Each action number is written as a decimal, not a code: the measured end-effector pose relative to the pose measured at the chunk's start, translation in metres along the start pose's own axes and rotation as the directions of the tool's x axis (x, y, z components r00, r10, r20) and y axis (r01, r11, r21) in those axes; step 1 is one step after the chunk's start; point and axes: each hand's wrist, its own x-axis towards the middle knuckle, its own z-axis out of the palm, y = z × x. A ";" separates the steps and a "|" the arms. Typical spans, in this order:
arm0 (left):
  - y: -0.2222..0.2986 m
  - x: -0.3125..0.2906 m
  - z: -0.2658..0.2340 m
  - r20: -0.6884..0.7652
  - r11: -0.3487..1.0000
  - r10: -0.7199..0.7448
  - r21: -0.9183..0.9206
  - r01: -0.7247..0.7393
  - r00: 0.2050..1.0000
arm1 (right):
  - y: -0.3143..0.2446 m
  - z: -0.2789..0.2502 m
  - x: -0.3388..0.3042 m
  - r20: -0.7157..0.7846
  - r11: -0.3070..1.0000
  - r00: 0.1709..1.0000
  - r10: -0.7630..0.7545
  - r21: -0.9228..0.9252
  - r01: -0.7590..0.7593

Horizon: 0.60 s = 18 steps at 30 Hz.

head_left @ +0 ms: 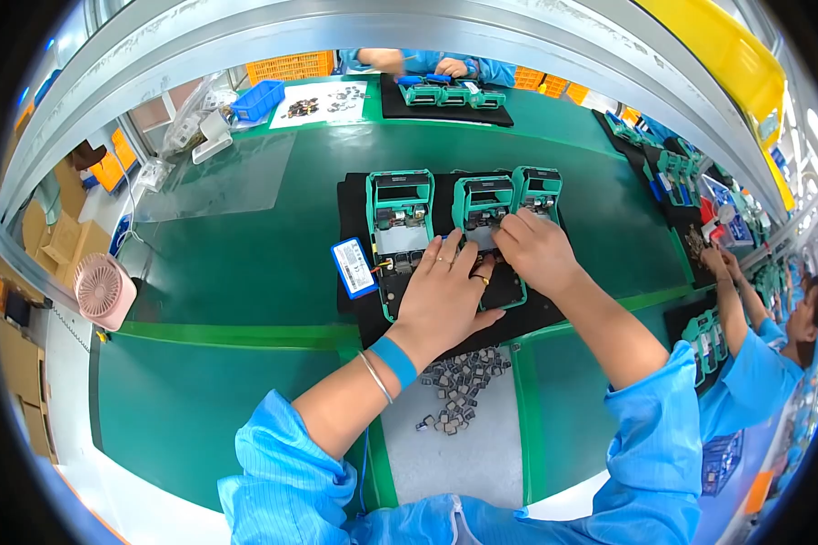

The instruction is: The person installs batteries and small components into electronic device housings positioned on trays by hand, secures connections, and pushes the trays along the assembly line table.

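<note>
Three green-framed device housings stand in a row on a black mat [353,204]: a left housing [400,195], a middle housing [484,193] and a right housing [538,182]. My left hand [441,291] lies across the lower part of the middle housing, fingers stretched and apart, thumb out to the side. It wears rings, a bracelet and a blue wrist band. My right hand [536,252] is closed, fingertips pinched inside the middle housing; what they grip is hidden. Beside the left housing rests a blue battery pack [354,268] with a white label and coloured wires.
Small square metallic parts [463,386] lie heaped on a grey sheet [450,463] near my body. A pink fan [104,291] stands at the left edge. Across the green table [218,263] a person works on similar housings [452,94]; another person [754,363] works at right.
</note>
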 end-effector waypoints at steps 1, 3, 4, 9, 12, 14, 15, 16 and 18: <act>0.000 0.001 -0.001 0.004 1.000 0.006 -0.015 -0.006 1.000 | 0.001 0.000 -0.001 0.001 1.000 1.000 0.001 -0.001 -0.001; -0.001 0.001 0.000 0.008 0.999 0.014 -0.029 -0.014 1.000 | 0.003 0.001 -0.003 0.080 0.999 0.996 -0.024 -0.031 0.027; -0.002 0.001 0.001 0.003 1.000 0.013 -0.027 -0.013 1.000 | 0.004 0.002 -0.001 0.080 0.999 0.997 -0.023 -0.031 0.026; -0.002 0.000 -0.001 0.005 1.000 0.004 -0.018 -0.004 1.000 | 0.009 -0.005 0.013 0.087 1.000 0.996 -0.020 -0.018 0.022; 0.001 0.001 -0.003 0.018 0.999 0.014 -0.030 -0.013 1.000 | 0.010 -0.007 0.018 0.148 0.999 0.989 -0.012 -0.044 0.019; 0.000 0.001 0.000 0.009 1.000 0.020 0.001 -0.020 1.000 | 0.009 -0.003 0.020 0.124 0.999 0.992 -0.015 -0.049 0.022; 0.000 0.002 0.000 0.008 1.000 0.028 0.006 -0.028 1.000 | 0.009 0.000 0.020 0.105 0.998 0.994 -0.024 -0.049 0.029; 0.001 0.001 0.000 0.010 1.000 0.027 0.010 -0.027 1.000 | 0.008 0.001 0.019 0.099 0.998 0.995 -0.019 -0.051 0.024; 0.001 0.002 -0.001 0.012 0.999 0.031 0.020 -0.031 0.999 | 0.008 0.004 0.018 0.095 0.999 0.995 0.003 -0.045 0.001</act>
